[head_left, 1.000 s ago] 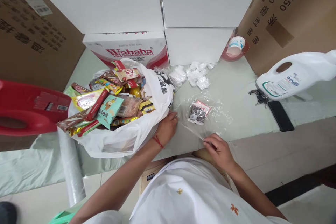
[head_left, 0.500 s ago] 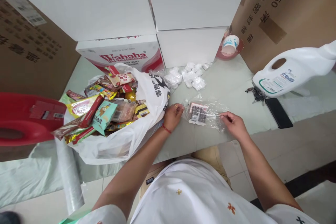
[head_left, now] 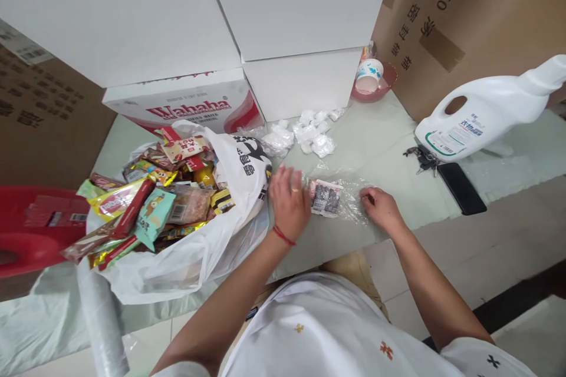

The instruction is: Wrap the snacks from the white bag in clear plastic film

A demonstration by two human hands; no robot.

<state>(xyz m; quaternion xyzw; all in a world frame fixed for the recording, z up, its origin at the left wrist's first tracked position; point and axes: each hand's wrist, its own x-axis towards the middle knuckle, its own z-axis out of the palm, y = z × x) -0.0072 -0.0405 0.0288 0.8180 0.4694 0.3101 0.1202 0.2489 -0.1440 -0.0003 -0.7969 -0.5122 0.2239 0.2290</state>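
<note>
Packet [head_left: 326,197] of snacks, small and roughly square, lies on the pale green cloth [head_left: 393,147] between the person's hands, its dark, mottled face and whitish lower edge turned up and a strip of pink showing along the left and top. Clear film [head_left: 354,203] lies around it, crinkled and shiny, spreading mostly to the right and catching the light in thin streaks; the print is too small to read. The right hand [head_left: 379,207] has its fingers curled in and pinches the film's right edge between thumb and fingertips. The left hand [head_left: 289,203], slightly blurred, is just left of the packet, palm down with fingers loosely spread, clasping nothing visible; whether it touches the film underneath cannot be told. Near that hand stands a white plastic bag [head_left: 177,280] with black lettering, heaped with bright wrapped snacks, among them a teal sachet [head_left: 154,215]. Behind the packet sits a cluster of white wrapped lumps [head_left: 313,132], in front of a red and white Wahaha carton [head_left: 190,107] and plain white boxes. Farther right are a paper cup [head_left: 369,75] in a reddish bowl [head_left: 384,88], a white jug [head_left: 477,112] on its side, keys [head_left: 425,159] and a black phone [head_left: 462,188].
</note>
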